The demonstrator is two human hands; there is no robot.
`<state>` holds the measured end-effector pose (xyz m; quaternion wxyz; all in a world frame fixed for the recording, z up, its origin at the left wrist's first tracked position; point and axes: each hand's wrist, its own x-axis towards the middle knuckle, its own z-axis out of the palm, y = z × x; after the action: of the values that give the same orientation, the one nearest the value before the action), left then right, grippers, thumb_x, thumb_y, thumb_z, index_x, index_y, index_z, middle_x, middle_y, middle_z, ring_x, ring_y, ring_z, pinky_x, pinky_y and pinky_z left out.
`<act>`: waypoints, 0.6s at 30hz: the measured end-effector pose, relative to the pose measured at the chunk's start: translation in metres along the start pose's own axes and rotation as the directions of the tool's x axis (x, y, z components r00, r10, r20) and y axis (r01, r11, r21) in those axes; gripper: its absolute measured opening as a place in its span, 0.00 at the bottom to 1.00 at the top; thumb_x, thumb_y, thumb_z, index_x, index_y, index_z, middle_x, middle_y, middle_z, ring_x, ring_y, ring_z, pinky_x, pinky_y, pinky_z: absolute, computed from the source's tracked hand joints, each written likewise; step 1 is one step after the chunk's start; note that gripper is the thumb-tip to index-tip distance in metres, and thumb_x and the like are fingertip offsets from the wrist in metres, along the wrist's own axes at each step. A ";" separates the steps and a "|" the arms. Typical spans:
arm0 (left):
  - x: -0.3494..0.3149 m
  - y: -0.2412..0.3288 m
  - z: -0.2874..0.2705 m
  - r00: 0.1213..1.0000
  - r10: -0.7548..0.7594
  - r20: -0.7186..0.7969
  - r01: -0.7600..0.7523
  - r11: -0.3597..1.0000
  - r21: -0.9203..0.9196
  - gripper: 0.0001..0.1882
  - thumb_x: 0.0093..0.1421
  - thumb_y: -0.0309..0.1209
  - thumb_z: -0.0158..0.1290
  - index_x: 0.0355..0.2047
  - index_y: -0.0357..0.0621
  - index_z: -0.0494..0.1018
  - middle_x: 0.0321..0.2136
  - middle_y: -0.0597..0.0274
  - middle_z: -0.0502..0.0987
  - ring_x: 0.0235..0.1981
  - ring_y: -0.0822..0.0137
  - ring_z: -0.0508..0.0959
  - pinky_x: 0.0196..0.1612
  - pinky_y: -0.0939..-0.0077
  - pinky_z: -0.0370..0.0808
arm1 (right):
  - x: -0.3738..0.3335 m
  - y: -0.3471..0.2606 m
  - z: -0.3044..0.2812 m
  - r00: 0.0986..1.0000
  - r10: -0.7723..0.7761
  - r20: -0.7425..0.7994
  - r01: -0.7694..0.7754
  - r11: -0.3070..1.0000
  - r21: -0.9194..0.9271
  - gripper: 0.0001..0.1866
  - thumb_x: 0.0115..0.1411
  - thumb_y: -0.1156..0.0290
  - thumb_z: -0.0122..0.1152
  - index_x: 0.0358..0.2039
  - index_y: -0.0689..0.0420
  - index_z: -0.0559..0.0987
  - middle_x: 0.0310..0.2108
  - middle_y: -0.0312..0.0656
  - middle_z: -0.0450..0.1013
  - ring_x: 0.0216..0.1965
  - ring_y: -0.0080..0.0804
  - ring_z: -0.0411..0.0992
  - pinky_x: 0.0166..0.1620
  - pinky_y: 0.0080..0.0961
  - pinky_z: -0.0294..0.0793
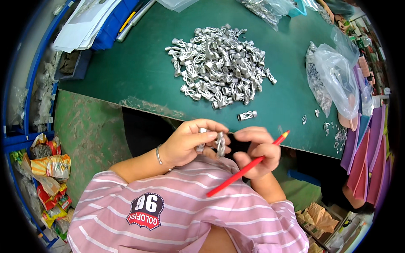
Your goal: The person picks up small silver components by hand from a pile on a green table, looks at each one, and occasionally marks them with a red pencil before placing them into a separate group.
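My left hand [190, 141] holds a small silvery metal part [220, 143] close to my chest, with a second such part [201, 145] tucked in its fingers. My right hand [257, 152] touches the same part with its fingertips and also grips a red pencil [244, 166], tip pointing up and right. Both hands hover just in front of the near edge of the green table [139, 71]. A large heap of the same ribbed metal parts [219, 63] lies on the table beyond my hands. One single part [247, 115] lies apart, near the edge.
Clear plastic bags [337, 76] with metal pieces lie at the right, next to purple and pink foam sheets [367, 160]. White papers on a blue bin [90, 21] sit far left. Small loose bits [333, 130] scatter at the right edge. Snack wrappers [48, 168] fill shelves lower left.
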<state>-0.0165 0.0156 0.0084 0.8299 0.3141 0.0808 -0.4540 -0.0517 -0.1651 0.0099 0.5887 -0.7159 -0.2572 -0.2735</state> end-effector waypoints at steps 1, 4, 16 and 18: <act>0.000 -0.003 -0.009 0.998 0.004 0.059 -0.007 0.999 0.046 0.13 0.59 0.26 0.48 0.43 0.33 0.68 0.31 0.56 0.74 0.27 0.71 0.75 0.23 0.84 0.70 | 0.001 0.002 -0.008 1.000 -0.007 -0.026 0.006 0.999 -0.048 0.18 0.44 0.83 0.63 0.25 0.57 0.60 0.32 0.53 0.72 0.32 0.42 0.72 0.34 0.34 0.72; -0.002 -0.012 -0.043 0.985 -0.074 0.157 0.038 0.974 0.221 0.15 0.58 0.27 0.49 0.45 0.33 0.66 0.34 0.55 0.73 0.33 0.66 0.75 0.36 0.75 0.73 | -0.002 0.011 -0.025 0.917 0.225 -0.329 -0.297 0.936 -0.188 0.15 0.47 0.87 0.58 0.24 0.59 0.61 0.28 0.49 0.71 0.27 0.31 0.69 0.32 0.23 0.70; 0.002 -0.011 -0.045 0.990 0.046 0.131 -0.138 0.384 0.913 0.15 0.55 0.27 0.52 0.41 0.33 0.70 0.32 0.55 0.77 0.33 0.71 0.77 0.36 0.79 0.73 | 0.007 0.024 -0.015 0.987 0.146 0.068 -0.076 0.793 -0.604 0.16 0.40 0.83 0.67 0.21 0.59 0.65 0.27 0.45 0.74 0.24 0.34 0.69 0.28 0.27 0.68; -0.006 0.002 -0.027 0.996 0.001 0.092 -0.084 0.421 0.903 0.14 0.56 0.26 0.51 0.42 0.33 0.70 0.32 0.56 0.77 0.33 0.73 0.77 0.35 0.80 0.73 | 0.004 0.018 -0.008 0.955 0.269 -0.122 -0.295 0.902 -0.315 0.15 0.44 0.83 0.65 0.22 0.59 0.64 0.28 0.47 0.74 0.23 0.28 0.69 0.27 0.23 0.69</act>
<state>-0.0141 0.0365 -0.0093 0.5445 0.6952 -0.2161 -0.4166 -0.0371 -0.1763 0.0010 0.5035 -0.8228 -0.0791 -0.2515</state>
